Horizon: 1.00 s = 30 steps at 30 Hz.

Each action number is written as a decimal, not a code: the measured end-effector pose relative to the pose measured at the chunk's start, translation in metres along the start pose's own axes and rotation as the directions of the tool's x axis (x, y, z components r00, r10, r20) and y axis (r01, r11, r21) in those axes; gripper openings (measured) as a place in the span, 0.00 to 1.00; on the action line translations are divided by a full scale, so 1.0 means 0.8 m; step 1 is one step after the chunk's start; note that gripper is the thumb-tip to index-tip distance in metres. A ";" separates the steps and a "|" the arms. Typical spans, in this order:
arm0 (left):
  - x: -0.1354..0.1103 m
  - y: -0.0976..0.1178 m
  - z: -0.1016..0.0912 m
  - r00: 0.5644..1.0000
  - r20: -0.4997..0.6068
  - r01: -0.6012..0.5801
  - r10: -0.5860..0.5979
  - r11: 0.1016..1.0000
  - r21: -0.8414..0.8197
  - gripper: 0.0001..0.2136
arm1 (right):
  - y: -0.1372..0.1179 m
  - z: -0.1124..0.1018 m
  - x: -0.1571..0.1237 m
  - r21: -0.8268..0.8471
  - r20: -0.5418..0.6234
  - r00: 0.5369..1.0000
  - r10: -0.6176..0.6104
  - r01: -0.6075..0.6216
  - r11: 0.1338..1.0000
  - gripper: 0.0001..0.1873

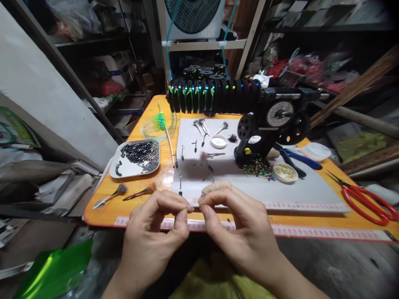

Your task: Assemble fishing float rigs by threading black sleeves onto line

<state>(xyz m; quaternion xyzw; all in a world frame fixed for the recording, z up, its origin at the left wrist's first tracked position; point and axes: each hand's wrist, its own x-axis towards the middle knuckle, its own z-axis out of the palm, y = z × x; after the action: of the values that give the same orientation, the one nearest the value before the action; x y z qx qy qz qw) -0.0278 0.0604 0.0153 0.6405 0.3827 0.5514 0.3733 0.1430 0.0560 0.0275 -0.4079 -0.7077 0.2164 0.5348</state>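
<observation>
My left hand (156, 232) and my right hand (237, 226) meet at the near edge of the orange table (146, 124), fingertips pinched together almost touching. Whatever they pinch is too thin to make out. Just behind my right fingers lies a small tan bristly piece (215, 187) on the white mat (293, 193). A black winding machine (268, 124) with a row of black spools (215, 96) stands at the back of the mat.
A white tray of small black tubes (137, 158) sits at left, with two small brush-like tools (124, 193) before it. Coloured beads (257, 169), two small white dishes (285, 172), blue pliers (299, 160) and red scissors (368, 199) lie at right. Shelves surround the table.
</observation>
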 end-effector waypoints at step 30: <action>-0.014 -0.012 0.020 0.993 -0.105 -0.050 0.048 0.999 -0.012 0.08 | -0.002 -0.003 -0.009 0.263 0.241 0.938 0.248 -0.309 0.914 0.05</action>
<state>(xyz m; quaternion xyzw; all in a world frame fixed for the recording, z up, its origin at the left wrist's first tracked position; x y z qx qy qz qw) -0.0142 0.0533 0.0001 0.6173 0.3817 0.5959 0.3437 0.1452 0.0490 0.0256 -0.3959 -0.6519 0.4350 0.4786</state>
